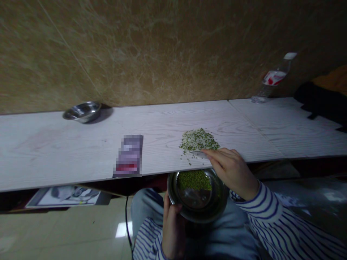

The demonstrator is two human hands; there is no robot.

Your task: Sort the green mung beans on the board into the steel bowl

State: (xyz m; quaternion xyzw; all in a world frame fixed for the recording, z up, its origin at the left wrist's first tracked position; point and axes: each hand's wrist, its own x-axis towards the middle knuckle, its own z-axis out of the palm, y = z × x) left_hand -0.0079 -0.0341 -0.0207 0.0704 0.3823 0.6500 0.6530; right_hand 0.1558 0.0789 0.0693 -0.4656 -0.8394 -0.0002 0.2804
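Note:
My left hand (172,220) grips the left rim of a metal bowl (221,202), holding it tilted over my lap just below the table edge. Small green beans (193,180) lie in the far part of the bowl. On the table above it spreads a loose patch of green beans (199,140) mixed with whitish bits that may be rice. My right hand (233,169) is closed on a thin grey spoon (199,154), which lies low at the near edge of the patch. A few beans are scattered between the spoon and the table edge.
A second metal bowl (84,112) stands tilted near the wall at the left. A blurred phone-like rectangle (128,155) lies by the front edge. A clear bottle (273,77) with a white cap and dark cloth (320,97) are at the right. A shelf with a picture (67,195) sits underneath.

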